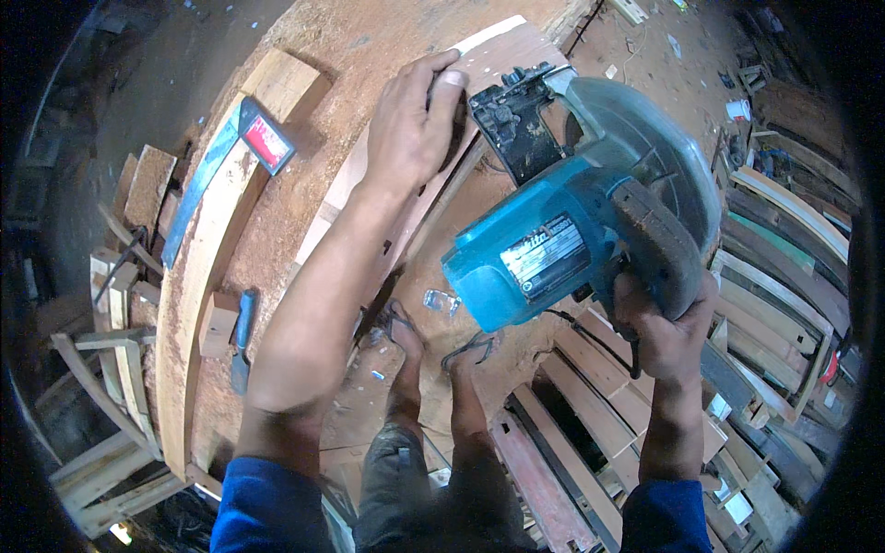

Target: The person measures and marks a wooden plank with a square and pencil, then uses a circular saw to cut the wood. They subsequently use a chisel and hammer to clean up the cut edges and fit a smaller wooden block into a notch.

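My right hand (668, 323) is wrapped round the rear handle of a teal circular saw (525, 235). The saw is tilted in the air to the right of a light wooden board (512, 55), its clear guard at the upper right and its black base plate near the board's edge. Across that board lies my left hand (410, 124), bent fingers and thumb gripping it near the far end. What the fingertips touch is partly hidden. A black cord (599, 341) hangs from the saw, by my right wrist.
On the sawdust-covered bench (341, 88), left, lie a long timber (189, 304), a try square with a blue blade (198, 198), a blue-handled chisel (243, 332) and a wood block (218, 324). Stacked planks (590, 405) lie at the right. My feet (406, 332) stand below.
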